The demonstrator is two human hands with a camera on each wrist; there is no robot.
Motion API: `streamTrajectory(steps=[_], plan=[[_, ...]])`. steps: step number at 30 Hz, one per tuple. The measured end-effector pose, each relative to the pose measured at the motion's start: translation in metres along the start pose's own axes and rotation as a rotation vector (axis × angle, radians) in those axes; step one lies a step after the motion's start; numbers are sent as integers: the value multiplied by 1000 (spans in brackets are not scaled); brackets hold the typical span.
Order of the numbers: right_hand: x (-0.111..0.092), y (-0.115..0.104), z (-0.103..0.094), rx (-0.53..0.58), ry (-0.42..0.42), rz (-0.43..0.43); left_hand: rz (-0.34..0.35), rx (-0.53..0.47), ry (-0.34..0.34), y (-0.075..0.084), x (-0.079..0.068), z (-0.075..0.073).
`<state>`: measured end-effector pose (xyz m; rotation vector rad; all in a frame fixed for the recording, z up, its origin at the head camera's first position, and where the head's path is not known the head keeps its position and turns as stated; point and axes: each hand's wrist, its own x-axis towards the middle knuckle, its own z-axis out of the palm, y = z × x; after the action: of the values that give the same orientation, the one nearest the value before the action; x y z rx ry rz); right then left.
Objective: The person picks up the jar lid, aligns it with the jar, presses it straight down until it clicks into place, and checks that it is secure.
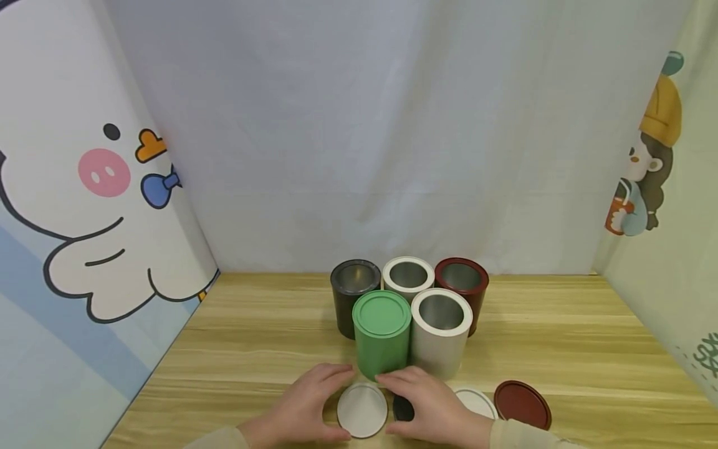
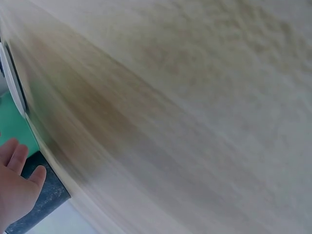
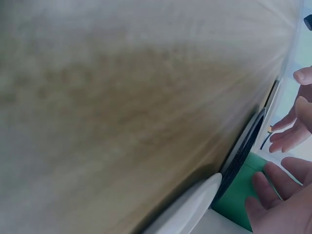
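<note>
A white round lid (image 1: 362, 410) lies flat on the table between my two hands. To its left is my left hand (image 1: 311, 404), its fingers curved and holding nothing. On the other side my right hand (image 1: 432, 405) hovers over a black lid (image 1: 402, 409), partly covering it; I cannot tell whether it touches that lid. Just beyond both hands stands a green can (image 1: 381, 352) with a green lid (image 1: 382, 313) on top. The right wrist view shows the right hand (image 3: 285, 200) with loosely bent fingers near the green can (image 3: 239, 195). The left hand (image 2: 19, 187) appears at the left wrist view's edge.
Beside the green can stands an open white can (image 1: 440, 352). Behind are an open black can (image 1: 344, 308), another open white can (image 1: 408, 290) and an open dark red can (image 1: 477, 302). A second white lid (image 1: 477, 402) and a dark red lid (image 1: 523, 405) lie at right.
</note>
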<state>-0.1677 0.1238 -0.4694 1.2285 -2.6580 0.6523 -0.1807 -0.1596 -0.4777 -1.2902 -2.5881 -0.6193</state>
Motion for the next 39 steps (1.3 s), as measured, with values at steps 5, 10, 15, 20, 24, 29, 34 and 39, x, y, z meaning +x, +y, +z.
streamTrajectory(steps=[5,10,15,20,24,29,34,39], plan=[[0,1,3,4,-28,-7,9,19,-2,-3,0,2],[0,2,9,-1,-36,-15,-6,-11,-27,-5,-1,4],[0,1,12,-15,-53,6,3,-31,-24,-7,-1,6],[0,0,13,-14,-79,45,33,-30,-11,-8,-2,8],[1,0,13,-11,-107,72,28,-28,-24,-10,-2,9],[2,-1,12,-11,-122,79,8,-43,-50,-11,-1,10],[3,-2,14,-30,-110,70,5,-61,-49,-13,-2,11],[4,-3,16,-48,-87,60,26,-92,-29,-14,-2,12]])
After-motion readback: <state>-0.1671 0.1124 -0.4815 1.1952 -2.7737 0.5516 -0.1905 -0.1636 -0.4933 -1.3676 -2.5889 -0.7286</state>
